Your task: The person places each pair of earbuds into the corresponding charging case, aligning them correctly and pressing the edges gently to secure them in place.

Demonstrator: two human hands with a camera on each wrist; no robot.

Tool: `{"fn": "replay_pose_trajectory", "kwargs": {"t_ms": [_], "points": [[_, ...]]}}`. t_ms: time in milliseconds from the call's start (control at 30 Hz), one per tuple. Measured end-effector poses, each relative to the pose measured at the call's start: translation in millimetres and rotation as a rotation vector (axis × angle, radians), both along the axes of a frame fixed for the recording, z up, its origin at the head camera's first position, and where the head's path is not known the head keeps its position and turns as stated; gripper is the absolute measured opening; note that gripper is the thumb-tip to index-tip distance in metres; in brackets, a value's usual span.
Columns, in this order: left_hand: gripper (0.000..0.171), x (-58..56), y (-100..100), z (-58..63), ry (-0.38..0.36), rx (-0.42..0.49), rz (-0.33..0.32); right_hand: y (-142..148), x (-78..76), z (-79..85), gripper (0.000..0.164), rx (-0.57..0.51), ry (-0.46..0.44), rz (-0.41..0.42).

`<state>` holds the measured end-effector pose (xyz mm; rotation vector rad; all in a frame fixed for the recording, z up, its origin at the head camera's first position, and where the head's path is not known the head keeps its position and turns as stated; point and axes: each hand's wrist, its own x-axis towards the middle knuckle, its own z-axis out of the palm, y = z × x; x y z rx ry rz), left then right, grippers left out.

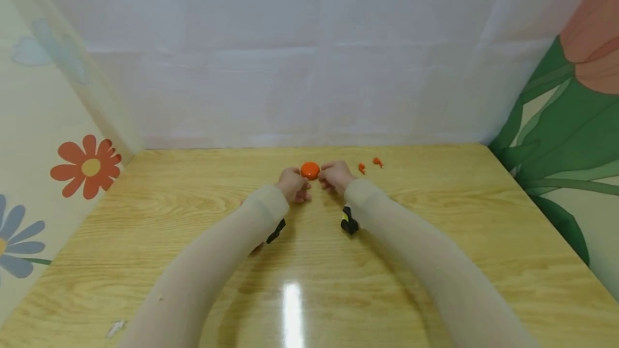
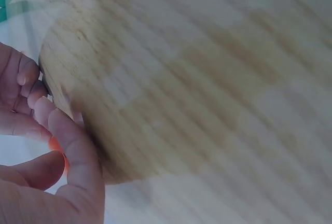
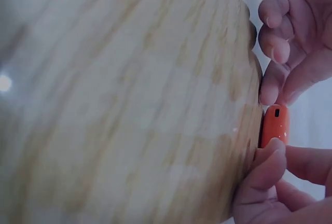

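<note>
A round, glossy orange earbud case [image 1: 310, 170] lies flat on the wooden table, between both hands. My left hand [image 1: 293, 184] has thumb and index finger at its left edge, pinching it. On the opposite edge, the right hand [image 1: 336, 175] pinches the case with thumb and curled fingers. A small dark slot shows on the side of the case [image 3: 275, 123] in the right wrist view. Fingers hide most of the case [image 2: 54, 143] in the left wrist view. Two orange earbuds, one nearer [image 1: 361, 168] and one farther [image 1: 378, 162], lie right of the right hand.
The wood-grain table [image 1: 169, 197] ends at a pale sheet-covered wall [image 1: 242, 90] just behind the case. Painted walls flank both sides. Black wrist gear [image 1: 349, 222] hangs below the right sleeve. A small whitish scrap or mark [image 1: 115, 329] shows at the near left.
</note>
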<state>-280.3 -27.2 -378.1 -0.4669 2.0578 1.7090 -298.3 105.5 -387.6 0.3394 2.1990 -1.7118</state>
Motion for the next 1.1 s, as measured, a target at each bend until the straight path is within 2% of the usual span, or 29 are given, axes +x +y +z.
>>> {"fn": "replay_pose_trajectory", "kwargs": {"t_ms": [67, 300, 467, 667, 933, 1100], "points": [[0.044, -1.1, -0.1, -1.3, 0.002, 0.000, 0.007, -1.2, -0.3, -0.8, 0.040, 0.003, 0.012, -0.002], [0.039, 1.0, 0.2, 1.5, 0.010, 0.012, 0.051, -3.5, 3.3, 2.9, 0.031, -0.011, 0.023, -0.016], [0.034, 6.3, -0.2, 4.7, 0.032, 0.026, 0.079, -0.9, 6.5, 6.5, 0.034, -0.065, 0.026, -0.015], [0.034, 10.8, -2.0, 8.5, 0.046, 0.093, 0.096, 5.7, 11.0, 12.5, 0.039, -0.151, 0.071, 0.024], [0.041, 23.9, -4.5, 14.6, 0.088, 0.108, 0.047, 14.0, 23.6, 28.5, 0.041, -0.085, 0.086, 0.085], [0.045, 35.2, -9.1, 22.1, 0.122, 0.114, -0.006, 16.1, 32.7, 34.4, 0.042, -0.105, 0.100, 0.113]]}}
